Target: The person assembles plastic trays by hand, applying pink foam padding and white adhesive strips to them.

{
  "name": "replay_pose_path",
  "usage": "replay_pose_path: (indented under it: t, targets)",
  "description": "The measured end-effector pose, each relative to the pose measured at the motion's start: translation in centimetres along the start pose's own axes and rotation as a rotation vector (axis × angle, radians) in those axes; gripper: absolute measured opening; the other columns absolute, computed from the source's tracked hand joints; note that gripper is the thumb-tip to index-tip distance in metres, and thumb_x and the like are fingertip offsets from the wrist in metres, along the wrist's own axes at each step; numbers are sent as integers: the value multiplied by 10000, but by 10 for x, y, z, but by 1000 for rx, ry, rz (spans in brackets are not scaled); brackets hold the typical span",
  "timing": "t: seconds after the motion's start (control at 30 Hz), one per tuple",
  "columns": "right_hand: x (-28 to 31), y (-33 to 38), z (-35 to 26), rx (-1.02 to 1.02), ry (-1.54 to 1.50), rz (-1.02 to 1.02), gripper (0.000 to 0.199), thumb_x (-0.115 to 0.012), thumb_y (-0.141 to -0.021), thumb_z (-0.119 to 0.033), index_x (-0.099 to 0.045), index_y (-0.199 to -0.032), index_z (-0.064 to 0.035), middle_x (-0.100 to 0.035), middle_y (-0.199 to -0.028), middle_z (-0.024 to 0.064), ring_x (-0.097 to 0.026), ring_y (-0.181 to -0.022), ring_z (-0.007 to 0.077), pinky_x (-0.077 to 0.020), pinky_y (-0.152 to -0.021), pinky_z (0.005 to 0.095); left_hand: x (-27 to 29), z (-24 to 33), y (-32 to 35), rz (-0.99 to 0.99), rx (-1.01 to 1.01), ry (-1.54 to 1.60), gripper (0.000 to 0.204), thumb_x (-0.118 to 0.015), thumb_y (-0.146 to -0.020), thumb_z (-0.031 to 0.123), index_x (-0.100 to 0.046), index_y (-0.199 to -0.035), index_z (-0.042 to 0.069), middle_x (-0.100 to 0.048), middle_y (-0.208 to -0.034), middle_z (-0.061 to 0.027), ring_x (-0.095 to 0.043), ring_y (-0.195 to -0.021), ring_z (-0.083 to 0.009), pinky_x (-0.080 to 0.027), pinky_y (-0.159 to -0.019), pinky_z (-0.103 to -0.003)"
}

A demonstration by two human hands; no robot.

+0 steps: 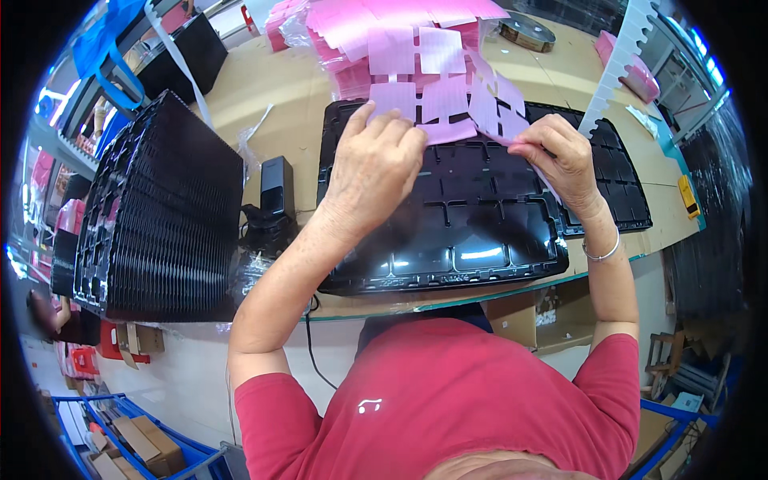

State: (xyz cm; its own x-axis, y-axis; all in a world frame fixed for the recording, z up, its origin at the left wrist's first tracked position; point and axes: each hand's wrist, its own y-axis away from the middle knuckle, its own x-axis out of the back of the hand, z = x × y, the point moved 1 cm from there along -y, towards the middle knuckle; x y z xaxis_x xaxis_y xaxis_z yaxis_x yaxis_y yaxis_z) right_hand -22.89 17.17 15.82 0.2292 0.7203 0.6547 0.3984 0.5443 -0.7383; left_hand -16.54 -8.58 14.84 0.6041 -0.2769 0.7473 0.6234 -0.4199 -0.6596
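A thin pink foam sheet (444, 92) with slot-shaped cut-outs is stretched between my two hands, its near edge over a black plastic tray (432, 240). My left hand (376, 156) has its fingers curled at the sheet's left side; the fingertips are partly hidden. At the right, my right hand (560, 152) pinches the sheet's corner between thumb and fingers, and that side is lifted and folded. The tray lies flat on the table in front of me, with moulded ridges on its surface. A second black tray (620, 172) extends out to the right of it.
A tall stack of black trays (172, 224) stands at the left, beside a black box-shaped device (277, 186). A pile of pink sheets (344, 48) lies at the back. A tape roll (527, 32) and a yellow cutter (688, 197) are on the cardboard-covered table (264, 80).
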Motion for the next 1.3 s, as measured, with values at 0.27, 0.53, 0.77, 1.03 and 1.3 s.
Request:
replay_pose_path:
  t: [0.27, 0.53, 0.77, 1.03, 1.3]
  targets:
    - [-6, 42, -19, -1, -20, -138, 184, -780, -684, -114, -660, -816, -71, -641, -789, 56, -608, -749, 230, -478, -681, 323, 12, 21, 43, 7, -8, 57, 149, -661, -752, 109, -577, -855, 43, -636, -965, -113, -601, -1035, -272, -390, -1000, -471]
    - [-5, 67, -32, -114, -54, -151, 204, -728, -659, -5, -663, -841, -68, -654, -818, 57, -621, -792, 235, -462, -725, 337, 5, 30, 66, -27, 150, 286, 104, -662, -773, 108, -608, -845, 55, -657, -910, -104, -631, -1000, -280, -411, -979, -472]
    - [-2, 78, -55, -148, -85, -140, 165, -745, -681, -24, -663, -818, -64, -667, -813, 57, -624, -779, 220, -453, -710, 318, 12, 34, 75, -42, 214, 357, 89, -666, -770, 99, -613, -832, 62, -664, -885, -101, -647, -968, -278, -427, -968, -470]
    - [-5, 80, -53, -162, -58, -128, 177, -748, -683, -7, -663, -832, -53, -671, -835, 55, -627, -798, 221, -455, -721, 323, 18, 44, 76, -84, 182, 295, 113, -688, -723, 73, -629, -819, 64, -682, -931, -90, -646, -1011, -265, -412, -1001, -472]
    - [-7, 83, -51, -178, -65, -181, 178, -744, -687, -16, -660, -840, -48, -670, -848, 53, -627, -822, 229, -451, -729, 326, 14, 41, 85, -175, 250, 339, 105, -677, -733, 97, -628, -818, 60, -678, -940, -102, -641, -1010, -268, -412, -999, -467]
